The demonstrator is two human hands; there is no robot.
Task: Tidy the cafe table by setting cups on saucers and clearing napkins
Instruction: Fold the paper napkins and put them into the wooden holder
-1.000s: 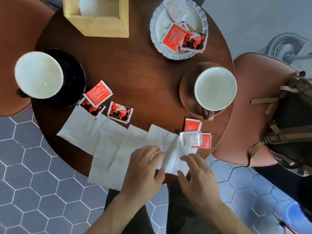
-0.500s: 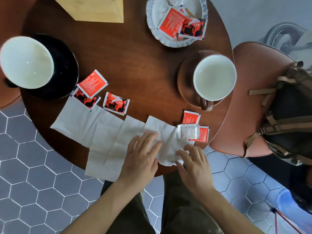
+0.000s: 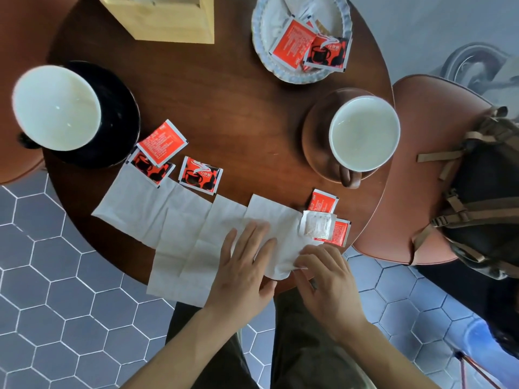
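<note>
I am leaning over a round dark wooden table [image 3: 224,102] that is standing on grey hexagon floor tiles [image 3: 56,304]. My left hand [image 3: 241,268] is lying flat, fingers straight and slightly apart, pressing on the long unfolded white paper napkin [image 3: 179,228] that is running along the near edge of the table. My right hand [image 3: 325,279] is curling its fingers [image 3: 302,261] on the napkin's crumpled right end, pinching it between thumb and fingertips. Just beyond that end, small red and white sugar packets [image 3: 325,220] are lying in a cluster. Three more red sugar packets [image 3: 179,161] are sitting at the napkin's far left corner. A brown cup with a white inside [image 3: 364,133] is standing on a brown saucer [image 3: 314,141] to the right, and a black cup with a white inside [image 3: 56,108] is standing on a black saucer [image 3: 123,116] to the left. At the far edge, a white scalloped plate [image 3: 262,46] is holding more packets beside a pale wooden box [image 3: 168,21].
</note>
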